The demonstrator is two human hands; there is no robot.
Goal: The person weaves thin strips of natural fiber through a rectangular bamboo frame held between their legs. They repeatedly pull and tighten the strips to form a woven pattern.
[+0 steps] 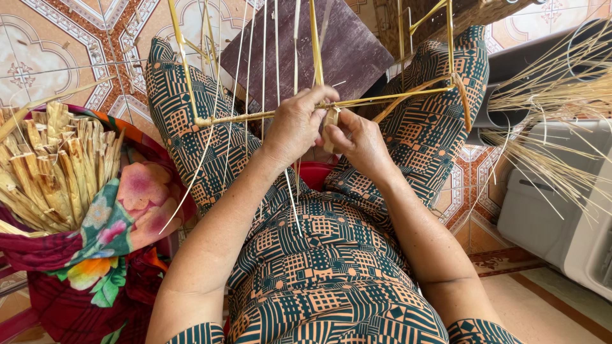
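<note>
Where the horizontal bamboo rod (357,102) crosses the upright strips (315,44) above the lap, a pale strip (331,124) sits pinched between both hands. Left hand (296,124) curls closed over rod; right hand (362,141) fingers narrow on strip. Husk bundle (54,165) lies well left.

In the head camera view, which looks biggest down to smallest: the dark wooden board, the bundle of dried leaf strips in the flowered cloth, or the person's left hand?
1. Bundle of dried leaf strips
2. Dark wooden board, partly hidden, so only roughly ranked
3. Left hand
</note>
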